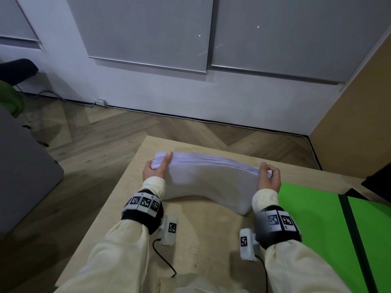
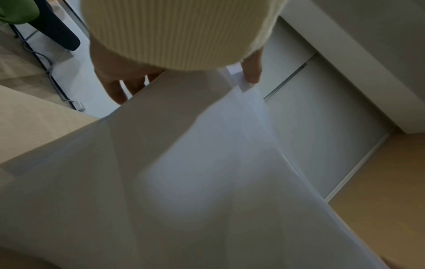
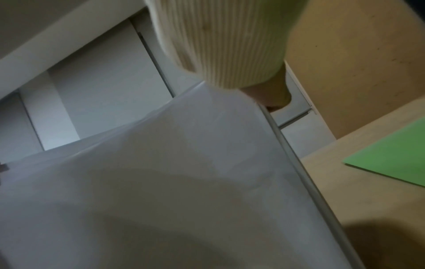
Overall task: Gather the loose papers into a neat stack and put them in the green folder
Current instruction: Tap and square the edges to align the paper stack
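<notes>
A thick stack of white papers [image 1: 208, 182] stands on its long edge on the wooden table [image 1: 196, 246], bowed in the middle. My left hand [image 1: 157, 167] grips its upper left corner, thumb on the near face. My right hand [image 1: 268, 176] grips the upper right corner the same way. In the left wrist view the papers [image 2: 207, 172] fill the frame, with my thumb [image 2: 251, 72] on their top edge. The right wrist view shows the papers [image 3: 172, 182] and a corner of the green folder [image 3: 391, 156]. The green folder [image 1: 317, 225] lies open on the table to the right of the stack.
The table's far edge [image 1: 232, 150] lies just behind the papers, with wooden floor beyond. A dark object [image 1: 378, 182] sits at the table's right rim by the folder. A grey panel [image 1: 23, 172] stands to the left of the table.
</notes>
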